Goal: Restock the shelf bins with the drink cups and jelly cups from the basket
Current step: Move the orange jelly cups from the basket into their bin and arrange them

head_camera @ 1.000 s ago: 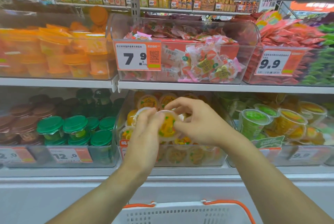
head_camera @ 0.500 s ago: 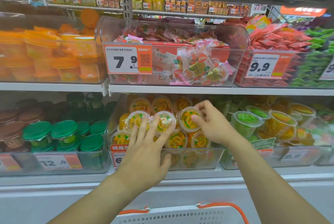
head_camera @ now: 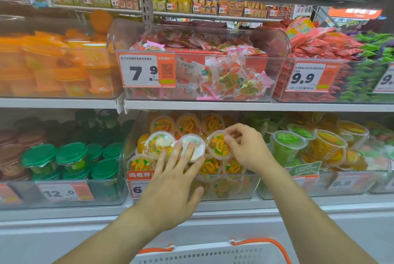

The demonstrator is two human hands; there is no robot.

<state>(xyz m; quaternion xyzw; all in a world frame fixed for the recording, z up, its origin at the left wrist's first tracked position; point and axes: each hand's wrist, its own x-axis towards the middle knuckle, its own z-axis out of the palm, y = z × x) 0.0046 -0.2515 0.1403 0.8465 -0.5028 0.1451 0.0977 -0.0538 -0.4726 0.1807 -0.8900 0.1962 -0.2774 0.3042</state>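
Here green-lidded cups (head_camera: 70, 155) left of jelly bin (head_camera: 245, 187), basket (head_camera: 213, 253) below

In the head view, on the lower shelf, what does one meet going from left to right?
Brown-lidded cups → green-lidded cups → orange jelly cups, both hands on them → green jelly cup → yellow jelly cups.

Two hands are showing — the left hand (head_camera: 170, 180) and the right hand (head_camera: 248, 148). Three jelly cups (head_camera: 219, 145) are sitting in the top row of the middle clear bin (head_camera: 245, 187), with three more lining up farther back. Five price tags (head_camera: 147, 70) are facing out legibly — and one white basket (head_camera: 213, 254) is sitting near.
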